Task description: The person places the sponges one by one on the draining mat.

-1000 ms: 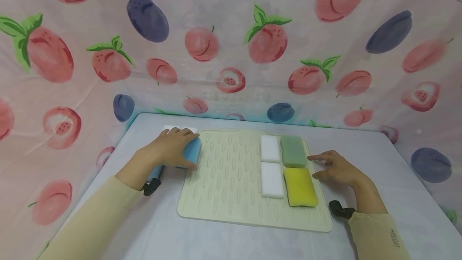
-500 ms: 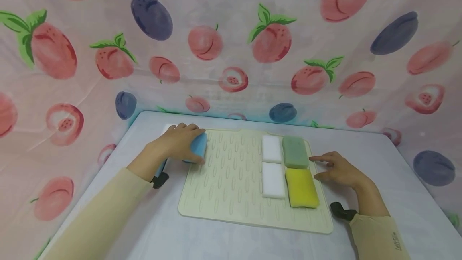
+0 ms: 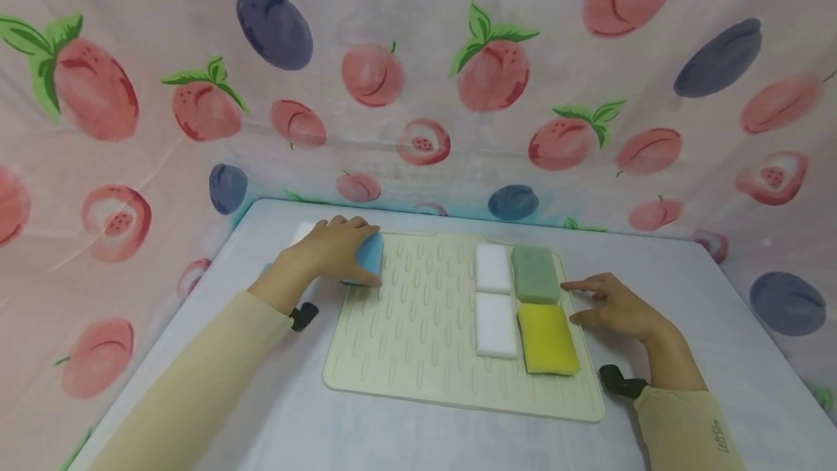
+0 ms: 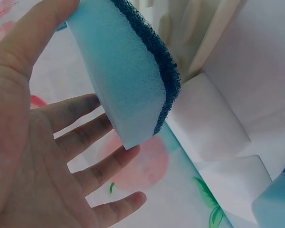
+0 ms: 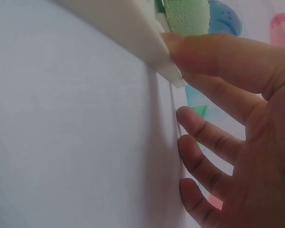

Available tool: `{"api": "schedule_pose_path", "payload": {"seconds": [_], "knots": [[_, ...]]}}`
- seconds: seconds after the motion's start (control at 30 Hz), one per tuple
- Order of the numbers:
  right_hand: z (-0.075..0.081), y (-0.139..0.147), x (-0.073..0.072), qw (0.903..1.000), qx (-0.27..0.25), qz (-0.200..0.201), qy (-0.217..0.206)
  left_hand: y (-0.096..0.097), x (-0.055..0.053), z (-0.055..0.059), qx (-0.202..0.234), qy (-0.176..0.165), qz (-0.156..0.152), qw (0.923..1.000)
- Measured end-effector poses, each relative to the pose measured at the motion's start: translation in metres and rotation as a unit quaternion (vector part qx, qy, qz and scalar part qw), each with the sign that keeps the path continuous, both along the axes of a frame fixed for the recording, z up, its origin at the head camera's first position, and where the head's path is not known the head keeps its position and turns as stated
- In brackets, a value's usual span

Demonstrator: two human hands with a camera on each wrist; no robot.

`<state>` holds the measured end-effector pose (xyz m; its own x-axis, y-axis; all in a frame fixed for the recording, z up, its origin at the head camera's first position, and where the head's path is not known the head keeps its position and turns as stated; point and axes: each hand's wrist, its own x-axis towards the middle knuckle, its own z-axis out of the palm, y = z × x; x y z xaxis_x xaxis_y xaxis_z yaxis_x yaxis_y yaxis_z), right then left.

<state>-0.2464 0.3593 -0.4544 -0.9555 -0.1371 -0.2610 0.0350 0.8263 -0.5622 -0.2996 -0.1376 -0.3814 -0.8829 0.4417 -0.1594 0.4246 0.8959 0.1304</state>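
Left hand (image 3: pixel 340 249) holds a blue sponge (image 3: pixel 371 254), thumb at the near end, fingertips toward the far end, fingers apart. Sponge is a light blue foam block, fine pores, flat smooth sides, crisp corner. Dark blue scouring layer (image 4: pixel 159 57) covers one broad face, the one turned away from the palm; coarse, fuzzy, rough along its edge. Blue sponge sits at the far left corner of the cream mat (image 3: pixel 418 376), on the right-hand side of the left hand; whether it touches the mat, cannot tell.

Right hand (image 3: pixel 611 304) is at the mat's right edge, thumb and index finger held out apart and touching the rim, the other fingers loosely bent; no sponge in it. Just left of its fingertips: green sponge (image 3: pixel 536 275), with yellow sponge (image 3: pixel 549 340) nearer the person. Further left from the right hand, two white blocks (image 3: pixel 495 325) in a column, beside those sponges. Mat has rows of small raised ovals.

Left wrist view, past the left hand: two more white pieces (image 4: pixel 209 114) next to each other, plus another blue piece (image 4: pixel 278 202) cut off by the frame edge. White table (image 3: pixel 281 398) beneath both hands; fruit-print cloth (image 3: pixel 425 78) beyond them.
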Motion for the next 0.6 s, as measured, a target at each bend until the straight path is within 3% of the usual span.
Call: {"api": "schedule_pose_path", "payload": {"seconds": [0.6], "knots": [[-0.002, 0.004, -0.003, 0.9999, -0.006, -0.008, -0.010, 0.020, -0.021, -0.005, -0.006, -0.015, 0.001, 0.9999]]}}
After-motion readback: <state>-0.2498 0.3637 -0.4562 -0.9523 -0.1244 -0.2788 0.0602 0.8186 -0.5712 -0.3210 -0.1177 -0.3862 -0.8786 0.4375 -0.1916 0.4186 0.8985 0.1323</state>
